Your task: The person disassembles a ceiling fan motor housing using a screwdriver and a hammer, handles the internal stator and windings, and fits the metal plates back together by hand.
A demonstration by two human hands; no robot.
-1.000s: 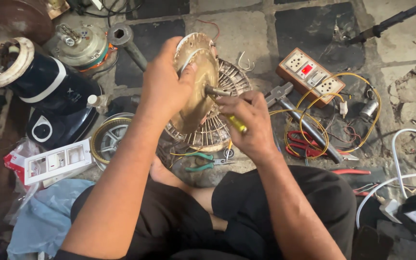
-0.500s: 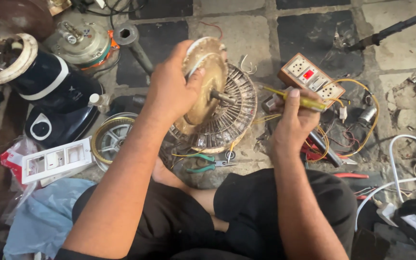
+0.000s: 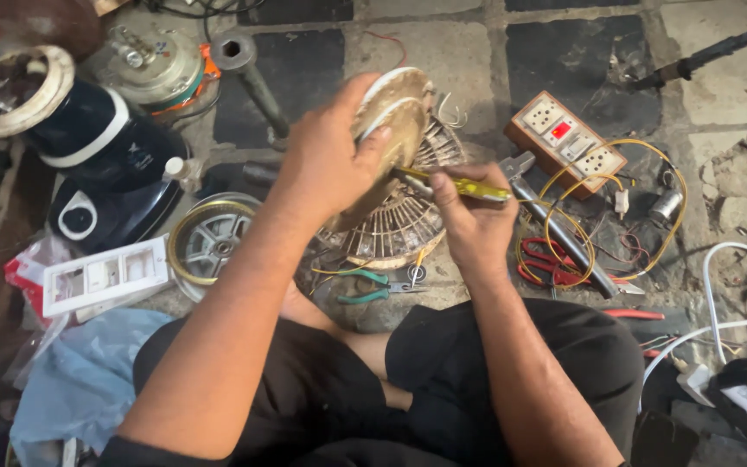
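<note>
My left hand [image 3: 330,160] grips the rim of a round brass-coloured motor cover [image 3: 395,112], tilted up on edge. Beneath and behind it lies a ribbed metal fan motor body [image 3: 399,229] on the floor. My right hand [image 3: 473,216] holds a screwdriver with a clear yellow handle [image 3: 469,186]; its tip points left, into the gap between the cover and the motor body. My arms reach forward over my black-clad legs.
A brown switch-and-socket board [image 3: 564,143] with yellow wire [image 3: 598,199] lies to the right, with a metal rod [image 3: 564,242] and red-handled pliers [image 3: 546,264]. Green-handled pliers [image 3: 369,285] sit in front of the motor. At left are a ring-shaped motor part [image 3: 205,238], a white switch plate [image 3: 105,277] and dark appliance housings [image 3: 97,147].
My right hand swung out to the right with the screwdriver, then came back in; the tip now sits against the cover's edge. The left hand kept hold of the cover.
</note>
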